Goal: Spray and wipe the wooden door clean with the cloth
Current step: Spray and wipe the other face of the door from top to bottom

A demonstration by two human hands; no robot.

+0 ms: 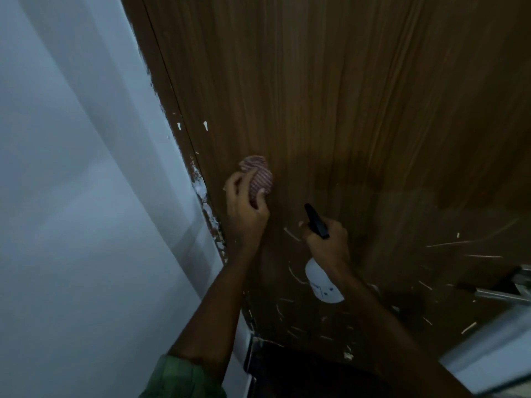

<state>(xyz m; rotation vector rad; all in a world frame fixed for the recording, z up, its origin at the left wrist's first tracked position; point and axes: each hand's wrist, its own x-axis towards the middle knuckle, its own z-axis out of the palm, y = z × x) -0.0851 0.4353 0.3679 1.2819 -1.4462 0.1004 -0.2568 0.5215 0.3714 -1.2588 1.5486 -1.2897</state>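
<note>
The brown wooden door fills the middle and right of the view, marked with white paint flecks and scratches low down. My left hand grips a bunched red-and-white checked cloth and holds it against the door near its left edge. To the right and slightly lower, my right hand grips a white spray bottle by its neck. The black nozzle of the bottle points up and left toward the door. A darker patch shows on the wood just above the nozzle.
A pale blue-white wall runs along the left, with rough white paint along the door frame. A metal door handle sticks out at the right edge. The floor below the door is dark.
</note>
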